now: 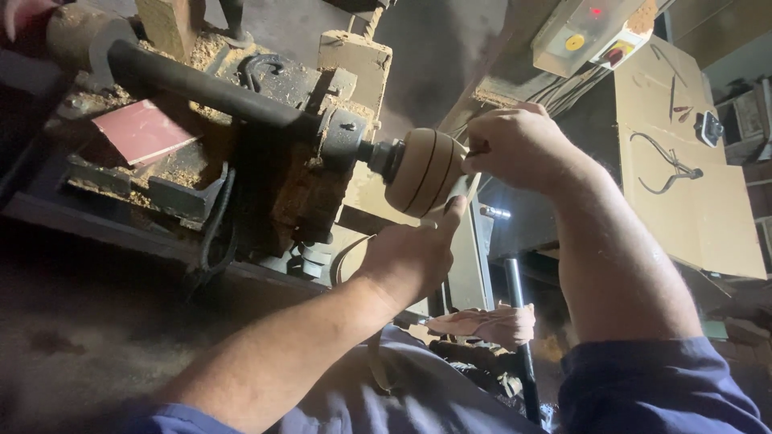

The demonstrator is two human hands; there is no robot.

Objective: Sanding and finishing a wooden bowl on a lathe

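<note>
Wooden bowl (425,171) on sawdusty lathe (241,120) | left hand (410,257) fingers pressed against it | right hand (519,145) closed, contents unclear

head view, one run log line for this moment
left hand: fingertip on wood piece | right hand: closed beside piece, content hidden | piece: on lathe | sawdust on bed

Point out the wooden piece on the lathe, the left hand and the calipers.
Wooden piece (422,173), head view, on its grooved side.
Left hand (410,257), head view, on its back.
Calipers (667,165), head view, on the curved legs.
</note>
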